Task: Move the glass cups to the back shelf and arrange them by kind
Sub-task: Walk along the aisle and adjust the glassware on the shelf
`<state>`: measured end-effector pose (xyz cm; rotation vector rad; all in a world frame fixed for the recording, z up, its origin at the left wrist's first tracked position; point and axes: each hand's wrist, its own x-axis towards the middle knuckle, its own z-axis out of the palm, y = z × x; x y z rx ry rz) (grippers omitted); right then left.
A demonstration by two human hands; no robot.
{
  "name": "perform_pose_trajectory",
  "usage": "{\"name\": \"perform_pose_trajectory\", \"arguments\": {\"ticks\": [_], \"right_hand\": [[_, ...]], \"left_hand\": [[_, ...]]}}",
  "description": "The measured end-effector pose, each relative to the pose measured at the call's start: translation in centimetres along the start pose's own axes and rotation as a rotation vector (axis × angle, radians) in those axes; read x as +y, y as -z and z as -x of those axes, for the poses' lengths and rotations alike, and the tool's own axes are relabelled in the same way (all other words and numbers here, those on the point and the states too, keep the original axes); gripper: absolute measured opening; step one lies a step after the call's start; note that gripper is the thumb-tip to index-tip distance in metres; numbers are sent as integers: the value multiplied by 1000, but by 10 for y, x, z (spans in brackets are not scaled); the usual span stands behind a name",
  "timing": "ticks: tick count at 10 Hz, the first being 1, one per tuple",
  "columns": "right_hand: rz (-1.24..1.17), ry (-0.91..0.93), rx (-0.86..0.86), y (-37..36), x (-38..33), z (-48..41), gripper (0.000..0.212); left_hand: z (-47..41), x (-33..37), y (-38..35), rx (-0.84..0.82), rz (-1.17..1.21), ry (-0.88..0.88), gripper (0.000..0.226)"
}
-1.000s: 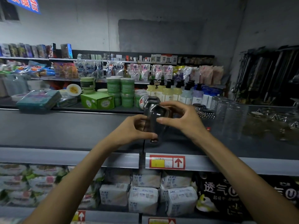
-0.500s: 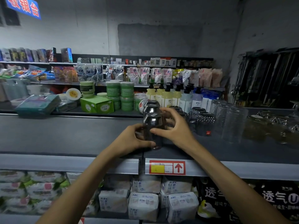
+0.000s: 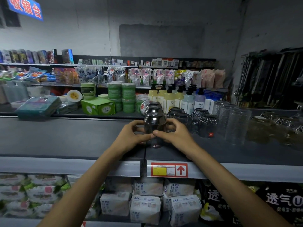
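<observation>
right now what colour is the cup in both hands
The cup is dark smoky grey, clearest in the head view.

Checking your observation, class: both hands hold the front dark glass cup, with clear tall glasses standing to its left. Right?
No. The head view shows the clear tall glasses to its right; the left hand and right hand do hold the front dark glass cup.

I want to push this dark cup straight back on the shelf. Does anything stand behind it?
Yes. The left hand and right hand hold the front dark cup; a second dark cup stands directly behind it and a third dark cup behind that, in one line toward the pump bottles.
</observation>
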<state>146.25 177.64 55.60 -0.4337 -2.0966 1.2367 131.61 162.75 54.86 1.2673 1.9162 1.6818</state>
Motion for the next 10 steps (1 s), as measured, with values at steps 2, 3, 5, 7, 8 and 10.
{"name": "perform_pose_trajectory", "arguments": {"ticks": [2,3,5,7,8,10], "right_hand": [[-37,-21,-14,-1,3,2,51],[-37,-23,-24,-1,5,3,45],[-78,-35,-30,-1,6,6,46],[-94,-17,-35,-2,10,4,44],[-84,-22,-38,-2,8,5,44],[-93,-69,-18,1,2,8,58]], "left_hand": [[0,-6,-4,32,56,-15,48],[-1,-8,-6,53,12,-30,50],[-1,-13,-6,66,-63,-53,48],[-1,-18,-3,82,-130,-64,46],[1,-16,-2,78,-163,-60,45],[14,-2,-1,230,-322,-91,52]]}}
